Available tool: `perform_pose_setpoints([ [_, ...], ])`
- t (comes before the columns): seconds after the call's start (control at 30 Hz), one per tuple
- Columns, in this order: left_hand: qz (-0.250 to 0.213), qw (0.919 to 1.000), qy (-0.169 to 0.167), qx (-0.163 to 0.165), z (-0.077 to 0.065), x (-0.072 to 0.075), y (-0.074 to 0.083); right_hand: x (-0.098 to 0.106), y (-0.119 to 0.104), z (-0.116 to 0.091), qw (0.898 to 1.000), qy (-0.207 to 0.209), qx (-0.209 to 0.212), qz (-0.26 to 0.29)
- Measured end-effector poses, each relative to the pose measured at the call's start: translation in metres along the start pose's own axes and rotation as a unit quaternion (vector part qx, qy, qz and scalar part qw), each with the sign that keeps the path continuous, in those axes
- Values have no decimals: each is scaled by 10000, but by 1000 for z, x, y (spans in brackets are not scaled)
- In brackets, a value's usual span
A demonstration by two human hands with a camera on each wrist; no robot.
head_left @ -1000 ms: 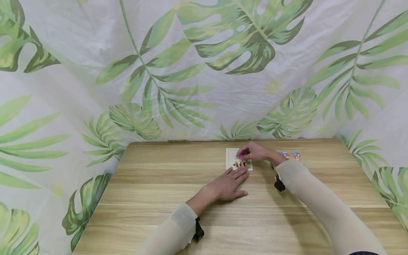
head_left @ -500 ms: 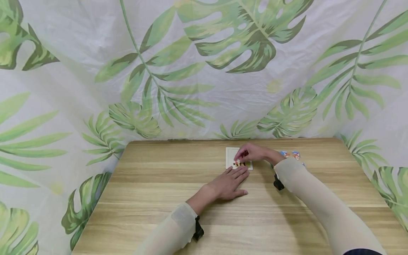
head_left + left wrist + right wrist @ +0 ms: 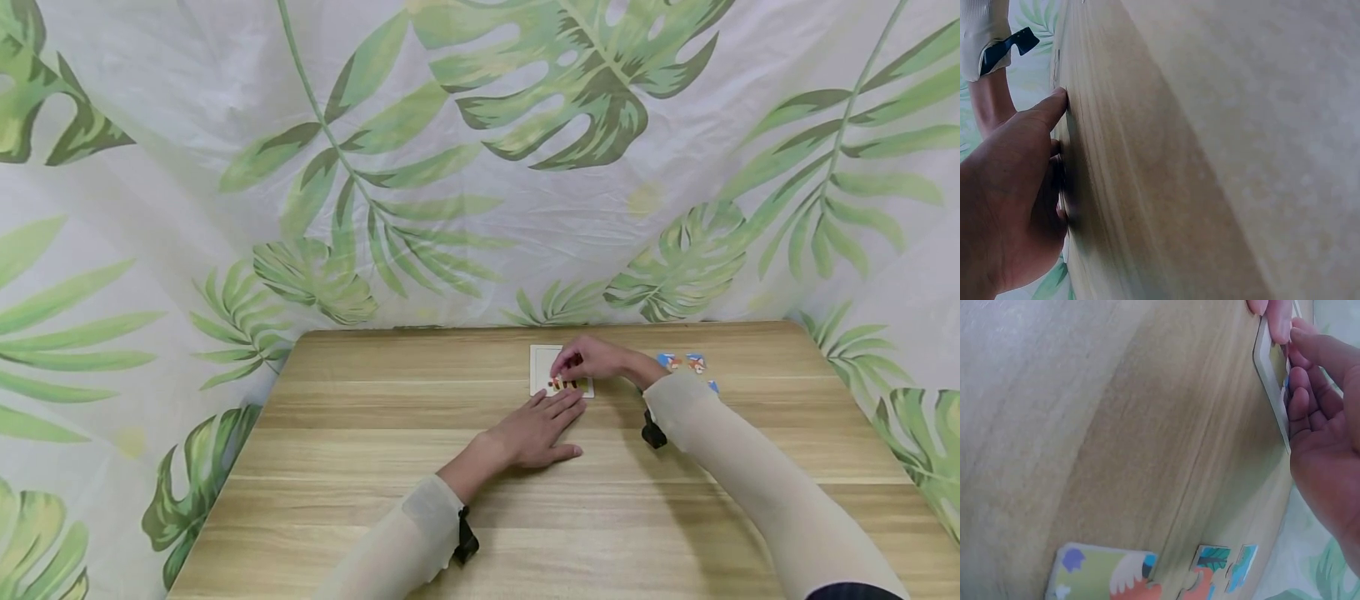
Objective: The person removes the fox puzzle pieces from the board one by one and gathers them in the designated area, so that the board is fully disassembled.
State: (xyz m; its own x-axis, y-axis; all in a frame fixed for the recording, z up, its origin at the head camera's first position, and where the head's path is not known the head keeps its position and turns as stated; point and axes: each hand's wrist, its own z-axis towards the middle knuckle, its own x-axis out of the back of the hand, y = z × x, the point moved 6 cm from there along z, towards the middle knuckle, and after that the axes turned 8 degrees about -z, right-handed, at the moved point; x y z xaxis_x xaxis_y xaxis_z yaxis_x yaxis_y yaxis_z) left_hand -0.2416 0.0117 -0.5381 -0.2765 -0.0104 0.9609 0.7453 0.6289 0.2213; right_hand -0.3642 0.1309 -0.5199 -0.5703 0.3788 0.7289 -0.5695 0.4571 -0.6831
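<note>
A small white puzzle board [image 3: 542, 360] lies flat near the table's far edge, with a striped red, yellow and dark picture section [image 3: 570, 384] along its near side. My left hand [image 3: 536, 433] lies palm down, fingers straight, its fingertips on the board's near edge. In the left wrist view that hand [image 3: 1010, 181] is seen side-on against the tabletop. Over the board, my right hand [image 3: 596, 358] has its thumb and forefinger pinched together on a small puzzle piece, mostly hidden by the fingers. The right wrist view shows this hand [image 3: 1335, 419] low at the board's rim [image 3: 1265, 359].
Loose puzzle pieces lie to the right of the board, among them a fox-faced one [image 3: 695, 363] and a blue-edged one [image 3: 713, 387] partly behind the right sleeve. A larger green and orange piece [image 3: 1094, 572] shows in the right wrist view. A leaf-print cloth [image 3: 420, 208] hangs behind the table.
My right hand's fingertips have shifted slightly left and lower over the board. The left hand stays on the board's near edge.
</note>
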Motion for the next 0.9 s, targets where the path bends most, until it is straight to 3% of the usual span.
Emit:
perform_pose_setpoints([
  [0.37, -36, 9999, -89, 82, -1, 4, 1, -1, -1, -2, 9994, 24, -290, 193],
  [0.9, -13, 10000, -24, 62, -1, 5, 2, -1, -3, -1, 9988, -63, -398, 275],
])
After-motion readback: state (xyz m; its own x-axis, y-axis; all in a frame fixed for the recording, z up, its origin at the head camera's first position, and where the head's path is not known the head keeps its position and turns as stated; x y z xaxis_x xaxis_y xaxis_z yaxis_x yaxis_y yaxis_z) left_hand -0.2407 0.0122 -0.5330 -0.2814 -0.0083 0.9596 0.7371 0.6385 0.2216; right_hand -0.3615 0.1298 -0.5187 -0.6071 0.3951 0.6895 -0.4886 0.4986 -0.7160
